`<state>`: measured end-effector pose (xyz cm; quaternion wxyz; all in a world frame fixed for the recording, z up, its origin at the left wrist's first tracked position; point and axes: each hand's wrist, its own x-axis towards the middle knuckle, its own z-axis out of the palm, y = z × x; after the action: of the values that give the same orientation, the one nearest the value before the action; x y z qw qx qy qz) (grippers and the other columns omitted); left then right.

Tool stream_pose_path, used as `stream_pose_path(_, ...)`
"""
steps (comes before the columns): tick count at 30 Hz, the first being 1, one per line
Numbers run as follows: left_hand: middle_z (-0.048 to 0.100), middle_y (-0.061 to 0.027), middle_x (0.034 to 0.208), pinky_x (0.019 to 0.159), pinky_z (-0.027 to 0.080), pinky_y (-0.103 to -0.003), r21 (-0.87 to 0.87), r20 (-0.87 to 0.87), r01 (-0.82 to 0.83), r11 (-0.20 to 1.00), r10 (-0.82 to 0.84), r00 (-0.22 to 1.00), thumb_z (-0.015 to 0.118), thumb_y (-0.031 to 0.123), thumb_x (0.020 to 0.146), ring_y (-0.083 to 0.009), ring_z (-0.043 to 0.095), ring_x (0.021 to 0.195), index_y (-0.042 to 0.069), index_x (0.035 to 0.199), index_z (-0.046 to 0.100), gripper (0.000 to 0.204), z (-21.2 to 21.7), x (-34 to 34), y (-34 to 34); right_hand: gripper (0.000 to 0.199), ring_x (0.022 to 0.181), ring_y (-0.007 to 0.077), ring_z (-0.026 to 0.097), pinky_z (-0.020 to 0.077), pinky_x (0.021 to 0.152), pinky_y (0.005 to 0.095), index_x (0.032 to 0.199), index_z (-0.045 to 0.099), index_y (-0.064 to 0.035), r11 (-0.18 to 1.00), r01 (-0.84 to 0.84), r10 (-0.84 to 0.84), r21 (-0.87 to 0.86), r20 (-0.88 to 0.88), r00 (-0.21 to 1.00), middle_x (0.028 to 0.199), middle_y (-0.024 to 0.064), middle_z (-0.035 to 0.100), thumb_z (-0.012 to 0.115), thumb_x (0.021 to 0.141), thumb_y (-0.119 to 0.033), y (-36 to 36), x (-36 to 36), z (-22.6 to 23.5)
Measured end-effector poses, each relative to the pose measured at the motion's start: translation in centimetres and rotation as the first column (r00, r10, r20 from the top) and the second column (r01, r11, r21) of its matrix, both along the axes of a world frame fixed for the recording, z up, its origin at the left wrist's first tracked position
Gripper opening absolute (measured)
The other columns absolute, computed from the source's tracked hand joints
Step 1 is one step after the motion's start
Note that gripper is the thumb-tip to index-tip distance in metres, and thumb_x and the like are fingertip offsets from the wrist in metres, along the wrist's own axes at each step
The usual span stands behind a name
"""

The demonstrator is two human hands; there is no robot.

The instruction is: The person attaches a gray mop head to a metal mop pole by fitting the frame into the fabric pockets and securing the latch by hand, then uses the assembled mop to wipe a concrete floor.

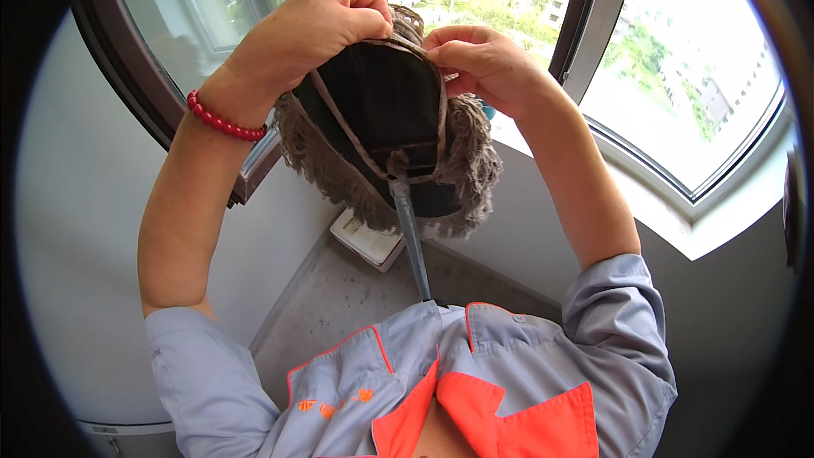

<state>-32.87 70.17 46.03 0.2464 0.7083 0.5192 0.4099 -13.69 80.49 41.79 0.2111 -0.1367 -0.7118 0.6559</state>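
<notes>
A flat dust mop [381, 93] is held up in front of me, its dark underside-like backing facing me and its shaggy grey-brown fringe [475, 153] hanging around the edge. Pale binding strips run along the backing. The mop's grey handle [409, 229] slopes down from the middle toward my chest. At the top edge my left hand [335, 17] pinches the binding between thumb and fingers. My right hand [483, 64] is closed on the same edge, a little to the right. What lies between the fingertips is partly hidden.
Dark-framed windows [585, 25] stand behind the mop, one pane swung inward on the left. A pale windowsill [687, 233] runs along the right. Below, a white flat box-like object [366, 242] lies in the corner of the grey floor [309, 293].
</notes>
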Motion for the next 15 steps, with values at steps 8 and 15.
stream_pose_path(8,0.051,0.0025,0.074,0.059,0.042,-0.014,-0.063,0.096,0.038,0.997,-0.032,0.995,0.053,0.005,0.081,-0.0026,0.048,0.063,0.003,0.072,0.055,0.01,0.7,0.1,-0.8,0.02,0.075,0.0096,0.059,0.051,0.068,0.0246,0.099,0.059,-0.0003,0.996,-0.086,0.086,0.016,0.025,0.996,0.085,0.0033,0.061,0.059,0.086,-0.016,-0.6,1.2,2.2)
stream_pose_path(15,0.05,0.0016,0.08,0.064,0.042,-0.017,0.005,-0.084,0.012,1.0,-0.012,0.996,0.054,0.006,0.082,-0.0045,0.048,0.068,0.002,0.074,0.053,0.009,0.6,0.2,-1.3,0.025,0.072,0.0074,0.056,0.0496,0.067,0.0225,0.097,0.06,-0.0027,0.977,-0.123,0.099,0.173,0.141,0.985,0.08,-0.0011,0.057,0.063,0.085,-0.024,-0.6,0.9,2.3)
